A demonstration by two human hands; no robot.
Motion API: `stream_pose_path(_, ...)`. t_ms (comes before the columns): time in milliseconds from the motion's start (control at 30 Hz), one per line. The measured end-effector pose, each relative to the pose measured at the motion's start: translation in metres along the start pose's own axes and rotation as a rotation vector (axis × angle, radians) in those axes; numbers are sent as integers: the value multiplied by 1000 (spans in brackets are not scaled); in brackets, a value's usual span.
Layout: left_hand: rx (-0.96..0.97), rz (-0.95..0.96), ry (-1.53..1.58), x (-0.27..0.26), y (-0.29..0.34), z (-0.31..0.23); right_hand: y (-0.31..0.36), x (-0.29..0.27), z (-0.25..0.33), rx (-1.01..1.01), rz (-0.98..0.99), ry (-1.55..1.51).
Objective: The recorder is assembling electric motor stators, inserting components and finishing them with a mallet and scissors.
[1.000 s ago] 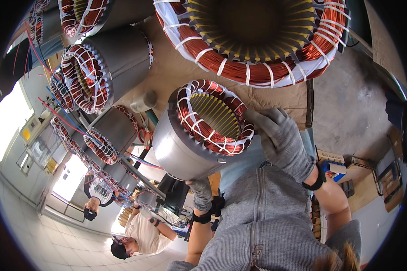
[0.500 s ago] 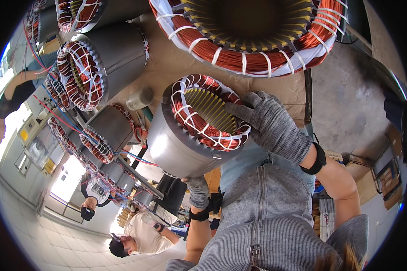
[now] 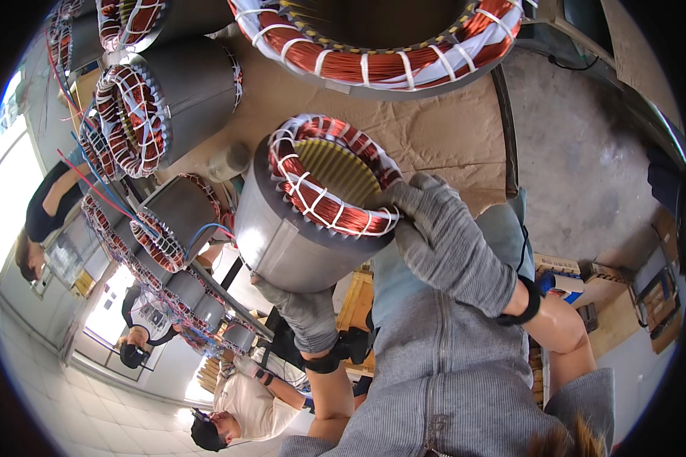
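Observation:
A motor stator [image 3: 293,244] with a smooth grey metal shell is tilted in front of me. Its red copper winding [image 3: 328,217], laced with white cord, faces up and toward the right, around a bore lined with yellow slot strips. My right hand [image 3: 453,244], in a grey knit glove, grips the winding's right edge, fingertips at the inner rim. From below, my left hand [image 3: 305,312], gloved too, holds the shell's lower end; some of its fingers are hidden behind the metal.
A larger stator [image 3: 366,68] stands at the far edge on the brown-covered table [image 3: 434,129]. More stators [image 3: 198,91] lie at left, with loose red and blue leads. Two people work at lower left; another person stands at far left. Boxes [image 3: 556,266] sit at right.
The stator has shifted a little left and turned slightly in my hands. My left hand has come further into sight beneath it. The larger stator sits higher and further left in view.

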State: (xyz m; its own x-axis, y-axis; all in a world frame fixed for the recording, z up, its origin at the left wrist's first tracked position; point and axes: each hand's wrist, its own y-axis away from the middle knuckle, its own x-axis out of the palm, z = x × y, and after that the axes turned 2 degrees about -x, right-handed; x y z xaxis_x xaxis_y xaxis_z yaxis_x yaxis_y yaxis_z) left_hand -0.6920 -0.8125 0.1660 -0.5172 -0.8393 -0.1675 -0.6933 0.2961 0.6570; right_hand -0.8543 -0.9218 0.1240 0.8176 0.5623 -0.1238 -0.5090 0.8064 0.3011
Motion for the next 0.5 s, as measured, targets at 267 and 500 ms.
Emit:
stream_pose_path(267,67,107,219,-25,-21,8,3,1,-23,-10,71,-225)
stream_pose_path(500,322,-5,-354,-17,-18,26,10,8,-6,39,-61,-172)
